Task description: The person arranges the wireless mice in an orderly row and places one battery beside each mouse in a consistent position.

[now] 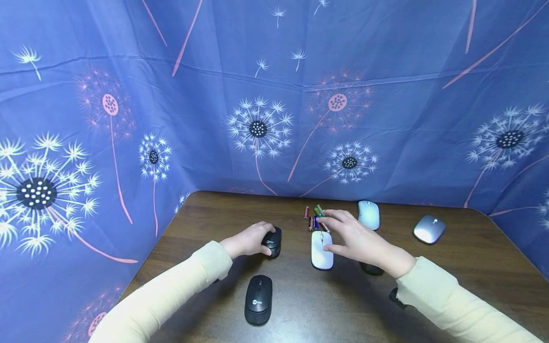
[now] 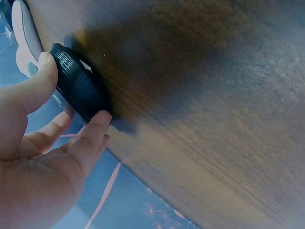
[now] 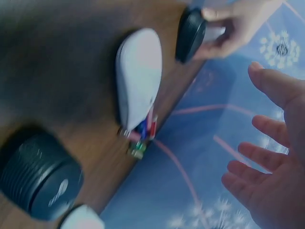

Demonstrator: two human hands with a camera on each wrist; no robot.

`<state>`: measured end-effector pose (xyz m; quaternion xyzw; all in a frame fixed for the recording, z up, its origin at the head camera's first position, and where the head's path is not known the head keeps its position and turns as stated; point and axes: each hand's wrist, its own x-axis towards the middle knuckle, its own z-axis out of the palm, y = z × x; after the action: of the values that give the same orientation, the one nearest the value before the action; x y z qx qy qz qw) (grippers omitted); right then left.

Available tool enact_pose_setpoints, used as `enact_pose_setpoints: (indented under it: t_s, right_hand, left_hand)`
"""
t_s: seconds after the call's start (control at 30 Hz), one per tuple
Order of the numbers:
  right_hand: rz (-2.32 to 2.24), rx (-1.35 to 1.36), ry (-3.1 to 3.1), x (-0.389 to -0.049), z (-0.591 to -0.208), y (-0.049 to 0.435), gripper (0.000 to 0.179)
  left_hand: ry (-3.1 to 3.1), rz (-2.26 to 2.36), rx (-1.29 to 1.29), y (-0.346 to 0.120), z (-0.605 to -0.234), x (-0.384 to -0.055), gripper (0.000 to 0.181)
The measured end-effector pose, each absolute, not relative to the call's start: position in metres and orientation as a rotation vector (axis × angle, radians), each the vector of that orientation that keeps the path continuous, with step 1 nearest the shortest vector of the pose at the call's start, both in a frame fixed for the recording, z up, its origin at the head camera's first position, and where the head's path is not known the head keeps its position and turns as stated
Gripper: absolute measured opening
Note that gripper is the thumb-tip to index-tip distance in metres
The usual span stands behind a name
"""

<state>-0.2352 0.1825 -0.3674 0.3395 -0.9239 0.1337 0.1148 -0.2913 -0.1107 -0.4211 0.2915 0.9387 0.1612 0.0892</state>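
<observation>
My left hand (image 1: 250, 239) grips a black computer mouse (image 1: 276, 243) by its sides, thumb on one side and fingers on the other. In the left wrist view that mouse (image 2: 78, 81) appears edge-on between thumb and fingertips. A white mouse (image 1: 321, 257) lies on the table right of it. Over the white mouse's right side reaches my right hand (image 1: 360, 240), fingers spread and holding nothing. The right wrist view shows this hand (image 3: 271, 167) apart from the white mouse (image 3: 138, 71). Several small batteries (image 1: 310, 224) lie just behind the white mouse, partly covered by my right fingers.
Another black mouse (image 1: 259, 300) lies at the front. A pale blue mouse (image 1: 369, 214) and a silver mouse (image 1: 429, 229) sit back right. Beneath my right wrist a dark mouse (image 1: 371, 269) is mostly hidden. Patterned blue cloth (image 1: 291, 119) hangs behind the wooden table (image 1: 309, 309).
</observation>
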Motion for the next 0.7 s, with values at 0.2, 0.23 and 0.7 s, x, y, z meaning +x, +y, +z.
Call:
enact_pose_setpoints:
  t_s: [0.2,0.23,0.7]
  right_hand:
    - [0.401,0.876,-2.721,-0.252,-0.37,0.203,0.064]
    - [0.398,0.854,-2.727,-0.254,-0.37,0.207,0.064]
    - [0.376,0.517,-2.84,-0.281,-0.375,0.245,0.065]
  left_hand:
    - [2.785,0.476,0.836,-0.111,-0.423,-0.292,0.058]
    - [2.787,0.471,0.835,-0.111,-0.423,-0.292,0.058]
    - [2.791,0.485,0.852,-0.111,-0.423,-0.293,0.057]
